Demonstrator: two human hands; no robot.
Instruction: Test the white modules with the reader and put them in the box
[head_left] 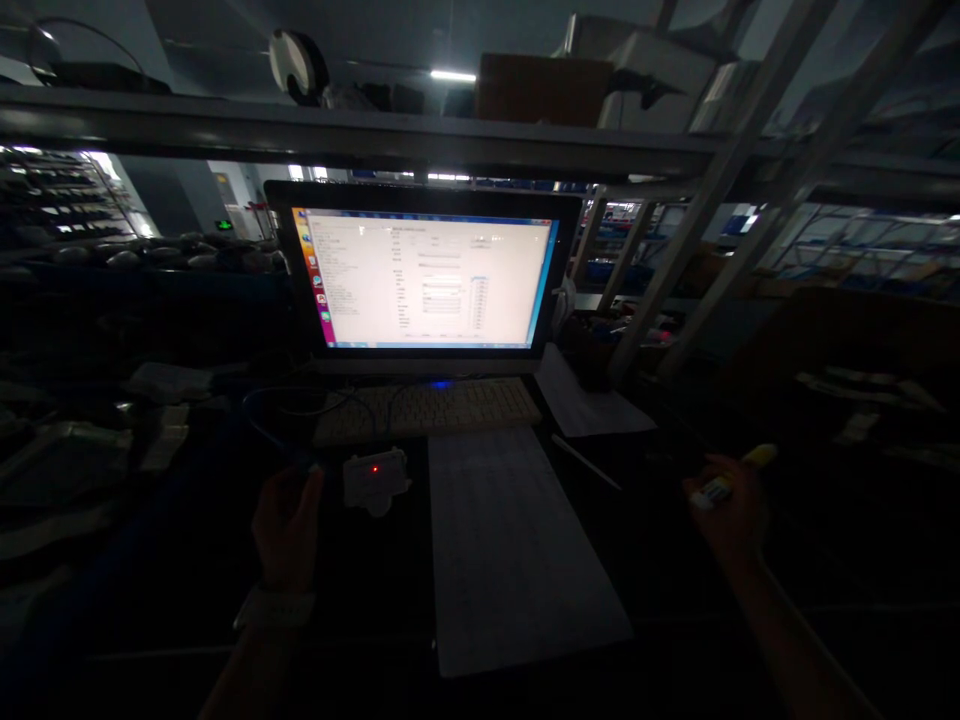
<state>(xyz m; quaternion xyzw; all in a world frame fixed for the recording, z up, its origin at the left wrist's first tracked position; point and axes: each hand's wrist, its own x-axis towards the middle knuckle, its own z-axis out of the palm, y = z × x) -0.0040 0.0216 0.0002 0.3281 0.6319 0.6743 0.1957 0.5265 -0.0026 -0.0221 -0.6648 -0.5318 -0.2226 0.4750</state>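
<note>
My left hand [287, 525], with a pale band at the wrist, is closed in a pinch at the end of a thin blue cable [259, 430]. A small light tip shows at its fingertips. Just right of it lies a pale, flat circuit module [373, 482] with a lit red light; the two are apart. My right hand [735, 510] is wrapped round a short yellow-and-white marker-like stick [759, 458], held above the dark table at the right. Dim light hides the finer detail of both hands.
A lit monitor [435, 280] stands at the back, with a white keyboard [457, 405] before it. A long paper sheet [517, 550], another paper [592, 400] and a thin white stick [587, 462] lie on the table. Pale parts [67, 460] are at the left; a metal shelf [360, 130] runs overhead.
</note>
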